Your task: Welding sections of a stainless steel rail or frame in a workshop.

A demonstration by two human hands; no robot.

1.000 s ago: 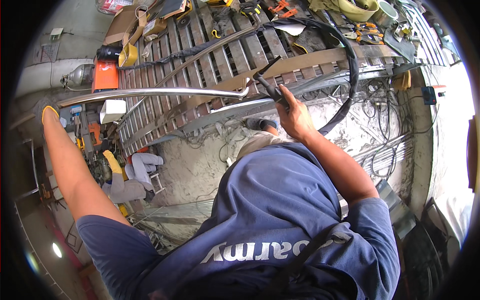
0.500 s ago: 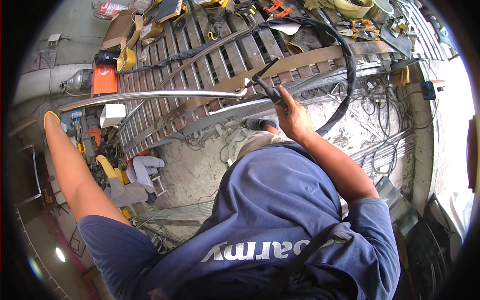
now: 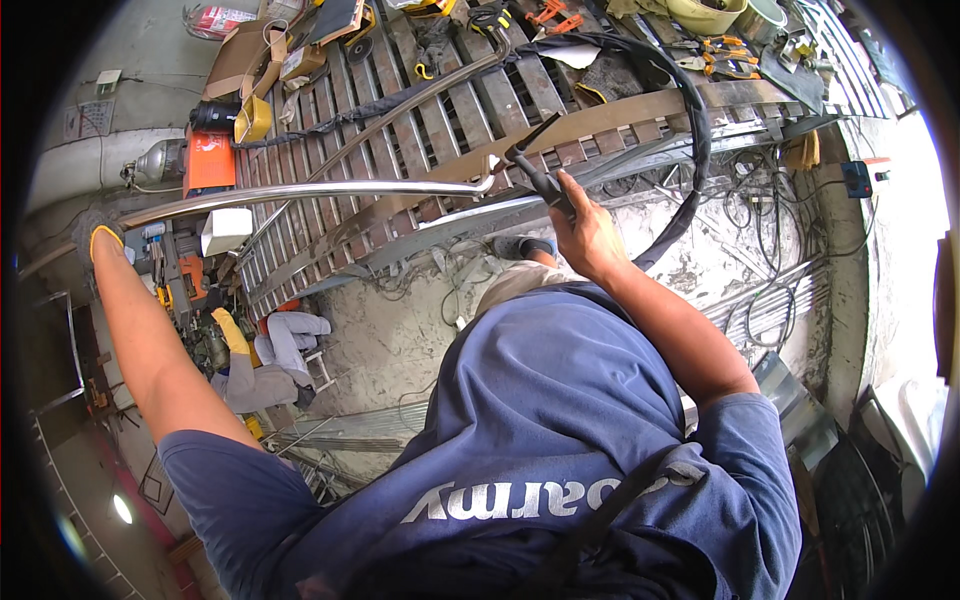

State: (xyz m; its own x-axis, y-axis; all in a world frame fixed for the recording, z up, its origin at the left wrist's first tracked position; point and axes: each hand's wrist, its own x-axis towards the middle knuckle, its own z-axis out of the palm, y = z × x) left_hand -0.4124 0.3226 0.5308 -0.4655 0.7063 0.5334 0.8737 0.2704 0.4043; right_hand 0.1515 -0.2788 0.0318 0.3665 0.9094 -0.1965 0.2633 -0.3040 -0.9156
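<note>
Right hand point(image 3: 588, 238): bare, in the middle of the frame, fingers closed around the torch handle.
Torch point(image 3: 545, 183): black, slanting up and left from that hand; its head is close by the tube's end, contact too small to tell.
Tube point(image 3: 330, 187): shiny, bent near its right end, running from mid-frame to the left edge, over the near side of the surface.
Left hand point(image 3: 98, 242): far left, in a grey glove with a yellow cuff, gripping the tube; its fingers are hard to make out.
Hose point(image 3: 704, 140): black, looping right of the torch and back across the slats.
Surface point(image 3: 440, 135): slatted metal, upper middle.
Upper right, on it: pliers point(image 3: 733, 70) with orange handles, a yellowish bowl point(image 3: 708, 14).
Upper left: yellow cup point(image 3: 253, 118) and orange box point(image 3: 209, 162), with a gas cylinder point(image 3: 160, 160) beside the box.
Left, below the tube: white box point(image 3: 226, 231); lower, a co-worker point(image 3: 262, 385) in a yellow glove point(image 3: 231, 329).
Floor point(image 3: 385, 345): pale, stained, cables point(image 3: 775, 225) at right.
</note>
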